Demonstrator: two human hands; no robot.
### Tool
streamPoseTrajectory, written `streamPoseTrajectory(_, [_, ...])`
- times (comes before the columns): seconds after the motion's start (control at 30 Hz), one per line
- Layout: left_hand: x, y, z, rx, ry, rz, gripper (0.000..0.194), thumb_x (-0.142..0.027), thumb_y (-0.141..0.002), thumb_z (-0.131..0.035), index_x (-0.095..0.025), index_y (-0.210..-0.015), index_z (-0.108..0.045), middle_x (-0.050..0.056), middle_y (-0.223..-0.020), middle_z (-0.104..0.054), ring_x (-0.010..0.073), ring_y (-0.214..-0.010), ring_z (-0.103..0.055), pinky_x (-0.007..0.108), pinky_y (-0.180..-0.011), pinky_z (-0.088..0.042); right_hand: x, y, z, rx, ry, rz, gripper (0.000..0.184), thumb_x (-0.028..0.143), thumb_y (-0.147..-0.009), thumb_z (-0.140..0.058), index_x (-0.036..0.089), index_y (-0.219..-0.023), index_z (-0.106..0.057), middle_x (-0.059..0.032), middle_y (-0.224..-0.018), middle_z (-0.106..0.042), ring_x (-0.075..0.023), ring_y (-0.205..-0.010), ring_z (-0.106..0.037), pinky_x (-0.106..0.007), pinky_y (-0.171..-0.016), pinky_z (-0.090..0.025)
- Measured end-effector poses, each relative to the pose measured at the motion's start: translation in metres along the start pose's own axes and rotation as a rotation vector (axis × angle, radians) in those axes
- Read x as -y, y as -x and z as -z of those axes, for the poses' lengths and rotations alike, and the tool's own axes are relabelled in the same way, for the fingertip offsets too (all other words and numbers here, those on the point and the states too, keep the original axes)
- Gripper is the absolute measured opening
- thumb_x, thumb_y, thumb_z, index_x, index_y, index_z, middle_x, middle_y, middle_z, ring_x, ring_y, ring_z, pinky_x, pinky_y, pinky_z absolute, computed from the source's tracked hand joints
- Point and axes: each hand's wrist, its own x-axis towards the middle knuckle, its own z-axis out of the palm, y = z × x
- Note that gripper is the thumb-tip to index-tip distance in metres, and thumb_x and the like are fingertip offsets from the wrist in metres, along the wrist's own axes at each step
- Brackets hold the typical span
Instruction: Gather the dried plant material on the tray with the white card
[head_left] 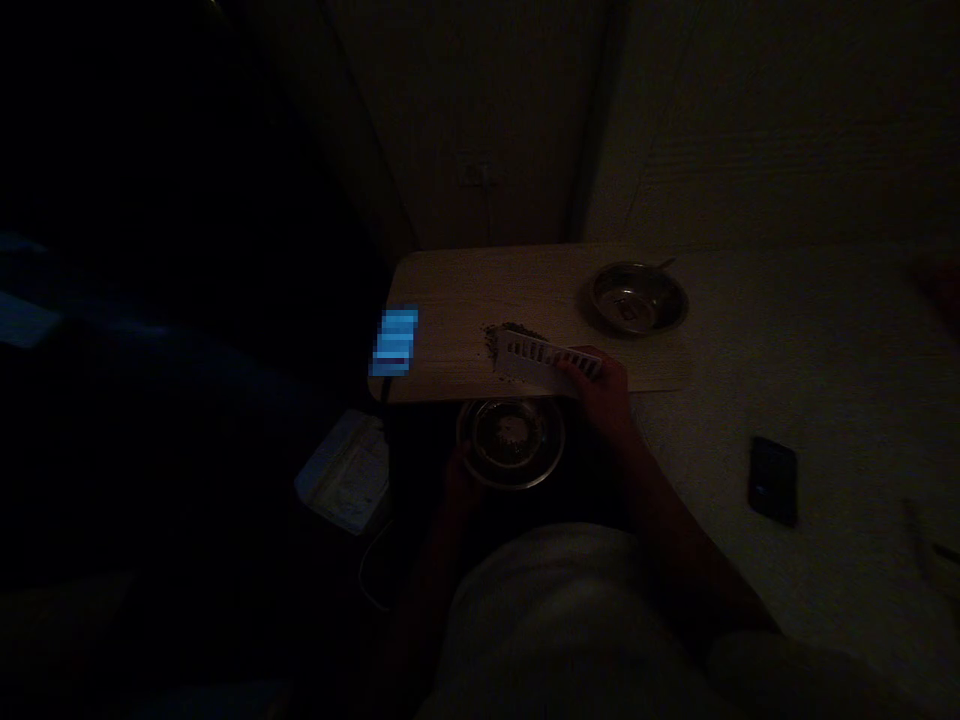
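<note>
In the dim head view, my right hand [604, 395] is closed on a flat white slotted piece [529, 362], possibly plastic. Its far long edge lies against a small heap of dark crumbs or grains [492, 343] on the wooden table [450, 290]. Below the table's front edge, my left hand [463, 475] grips the left rim of a round metal bowl [555, 462]. A pale patch shows in the bottom of that bowl; what it is I cannot make out.
A second metal bowl [637, 300] with a utensil handle stands at the table's right. A lit, pixelated screen [394, 342] is at the left edge. A pale box [346, 470] sits lower left. A dark phone [772, 480] lies on the light surface at right.
</note>
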Motion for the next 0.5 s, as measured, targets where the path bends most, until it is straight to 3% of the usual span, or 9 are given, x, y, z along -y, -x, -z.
streamPoseTrajectory(0.13, [-0.0020,0.0038,-0.0070,-0.102,-0.027,0.027,0.012,-0.019,-0.073,-0.062,-0.018,-0.079,-0.072,0.007,-0.085,-0.076,0.0301,-0.117,-0.059,0.042,-0.105,-0.042,-0.0039,0.0002,-0.0011,0.030,-0.036,-0.008,0.026,0.041,-0.074,-0.070,0.019,-0.088,-0.071,-0.0015,-0.080,-0.069,-0.0149,-0.070,-0.060,-0.026,-0.064,-0.045])
streamPoseTrajectory(0.3, [-0.0018,0.0033,-0.0071,-0.037,-0.027,0.035,0.016,-0.022,-0.073,-0.062,-0.018,-0.084,-0.072,0.009,-0.092,-0.075,0.0317,-0.121,-0.056,0.044,-0.105,-0.042,-0.0045,0.0006,-0.0022,0.033,-0.031,0.013,0.023,0.039,-0.075,-0.070,0.019,-0.088,-0.071,-0.0019,-0.082,-0.070,-0.0160,-0.074,-0.061,-0.027,-0.068,-0.046])
streamPoseTrajectory(0.5, [-0.0008,0.0013,-0.0021,-0.053,-0.070,0.049,0.022,-0.026,-0.073,-0.063,-0.017,-0.091,-0.072,0.009,-0.097,-0.075,0.0311,-0.119,-0.057,0.044,-0.104,-0.042,-0.0015,0.0022,-0.0046,0.069,-0.035,-0.005,0.023,0.038,-0.076,-0.070,0.019,-0.088,-0.071,-0.0013,-0.080,-0.069,-0.0151,-0.071,-0.060,-0.026,-0.066,-0.046])
